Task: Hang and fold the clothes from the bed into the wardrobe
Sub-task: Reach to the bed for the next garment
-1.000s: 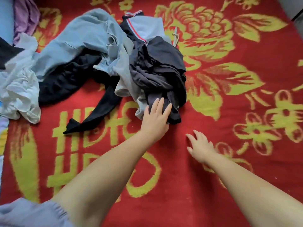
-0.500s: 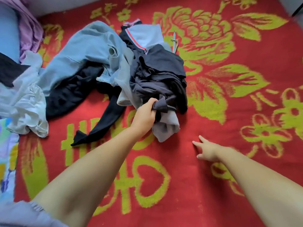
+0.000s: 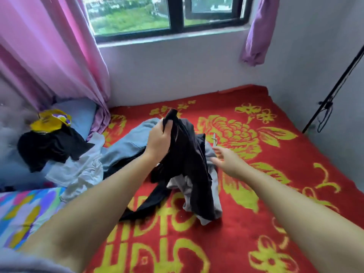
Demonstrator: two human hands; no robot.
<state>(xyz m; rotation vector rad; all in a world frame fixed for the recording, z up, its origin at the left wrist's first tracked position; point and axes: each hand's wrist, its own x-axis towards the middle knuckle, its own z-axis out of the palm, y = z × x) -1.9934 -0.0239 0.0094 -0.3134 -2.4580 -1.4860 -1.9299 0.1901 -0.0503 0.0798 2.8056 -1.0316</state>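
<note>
Head view: a dark garment (image 3: 185,160) is gripped at its top by the left hand (image 3: 159,140) and hangs lengthwise below it. Just right of it, the right hand (image 3: 226,160) is held loosely spread, nearest the hanging folds.

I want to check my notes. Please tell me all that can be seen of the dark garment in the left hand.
The dark garment is blackish, soft cloth, crumpled and lifted. The left hand grips its top edge, so it hangs down, its lower end reaching the red blanket. A pale grey lining or second cloth shows beneath. The right hand reaches beside it.
</note>
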